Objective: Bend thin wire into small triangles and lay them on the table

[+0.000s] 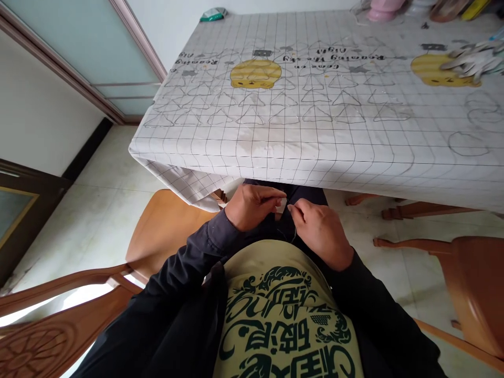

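My left hand (254, 206) is over my lap, just below the table's front edge, with its thumb and fingers pinched together. Facing it, my right hand (321, 231) also pinches, its fingertips close to those of the left. Between and below the two hands shows a thin wire (294, 234), curving down toward my shirt. The fingers hide most of it, so its full shape cannot be made out. On the table above lie several thin triangular wire shapes (346, 114), spread in rows across the cloth.
A white checked tablecloth (252, 144) with yellow prints covers the table. Thin wire loops (468, 143) and a pair of gloves (474, 60) lie at its right. A green packet (213, 14) and a pink container (384, 9) stand at the back. Wooden chairs (169, 226) flank me.
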### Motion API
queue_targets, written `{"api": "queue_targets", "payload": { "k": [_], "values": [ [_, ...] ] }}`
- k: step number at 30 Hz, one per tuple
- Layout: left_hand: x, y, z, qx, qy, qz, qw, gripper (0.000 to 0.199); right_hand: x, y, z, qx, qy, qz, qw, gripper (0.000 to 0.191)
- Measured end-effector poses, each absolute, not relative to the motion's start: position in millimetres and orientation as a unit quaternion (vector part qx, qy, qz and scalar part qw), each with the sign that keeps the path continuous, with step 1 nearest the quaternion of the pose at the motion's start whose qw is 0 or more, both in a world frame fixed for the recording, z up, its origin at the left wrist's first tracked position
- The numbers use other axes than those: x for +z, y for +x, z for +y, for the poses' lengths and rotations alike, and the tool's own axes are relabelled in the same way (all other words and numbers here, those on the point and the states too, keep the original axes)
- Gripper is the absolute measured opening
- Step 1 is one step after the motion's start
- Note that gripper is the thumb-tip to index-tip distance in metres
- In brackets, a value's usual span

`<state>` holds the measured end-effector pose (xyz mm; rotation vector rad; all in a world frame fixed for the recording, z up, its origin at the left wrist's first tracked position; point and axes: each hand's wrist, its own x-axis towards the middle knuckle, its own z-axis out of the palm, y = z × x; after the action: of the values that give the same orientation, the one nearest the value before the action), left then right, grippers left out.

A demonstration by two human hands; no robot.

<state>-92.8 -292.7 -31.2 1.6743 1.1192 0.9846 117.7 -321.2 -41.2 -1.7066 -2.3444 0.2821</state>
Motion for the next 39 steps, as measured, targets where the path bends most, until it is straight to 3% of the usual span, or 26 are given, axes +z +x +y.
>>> {"api": "queue_targets", "payload": {
  "k": [7, 18, 25, 32, 37, 39],
  "values": [
    [-46.1, -98.8, -290.1, 0.385, 0.68, 0.437, 0.446, 0.025, -50.7, 126.9, -321.2, 0.159, -0.549, -0.784, 0.244, 0.029],
    [-47.9, -102.7, -286.4, 0.324, 0.687, 0.405, 0.509, 0.034, -70.3, 113.9, -319.9, 0.035, -0.611, -0.746, 0.262, 0.028],
    [-53.3, -99.4, -288.8, 0.316, 0.68, 0.381, 0.542, 0.033, -77.5, 108.7, -318.2, 0.027, -0.613, -0.73, 0.299, 0.028],
    [-60.4, -96.5, -285.2, 0.323, 0.659, 0.374, 0.567, 0.029, -80.4, 108.7, -312.0, 0.072, -0.627, -0.701, 0.33, 0.032],
    [-74.5, -102.3, -284.6, 0.377, 0.612, 0.438, 0.54, 0.045, -72.9, 117.8, -307.1, 0.12, -0.635, -0.674, 0.358, 0.032],
    [-77.4, -103.4, -293.4, 0.418, 0.618, 0.463, 0.478, 0.05, -67.2, 121.1, -306.6, 0.184, -0.633, -0.648, 0.381, 0.032]
  ]
}}
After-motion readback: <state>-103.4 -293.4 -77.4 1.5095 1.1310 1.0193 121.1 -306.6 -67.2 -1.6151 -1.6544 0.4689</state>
